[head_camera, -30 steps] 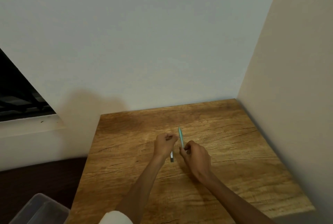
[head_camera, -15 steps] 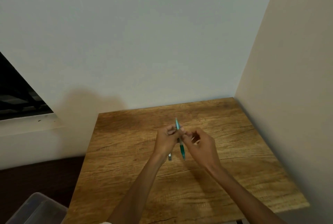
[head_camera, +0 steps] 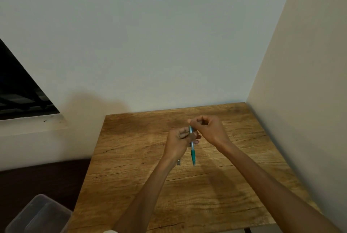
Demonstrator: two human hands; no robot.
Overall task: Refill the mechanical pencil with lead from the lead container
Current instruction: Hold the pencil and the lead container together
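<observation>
Wooden table (head_camera: pixel 187 195); left hand (head_camera: pixel 178 143) grips pencil (head_camera: pixel 192 150), right hand (head_camera: pixel 208 129) seemingly pinching top.

Both bare forearms are reaching forward and converging, the left from the lower middle, the right from the lower right corner. The left hand (head_camera: pixel 177 142) is curling with its back toward the camera, its fingers (head_camera: pixel 194 135) wrapping a slim teal-and-clear plastic mechanical pencil (head_camera: pixel 192 150) that is hanging nearly upright, tip down, below the fist. The right hand (head_camera: pixel 210 129) is sitting just above and right of the left, wrist bent, thumb and forefinger pinching together at the pencil's upper end, remaining fingers folding loosely into the palm.
</observation>
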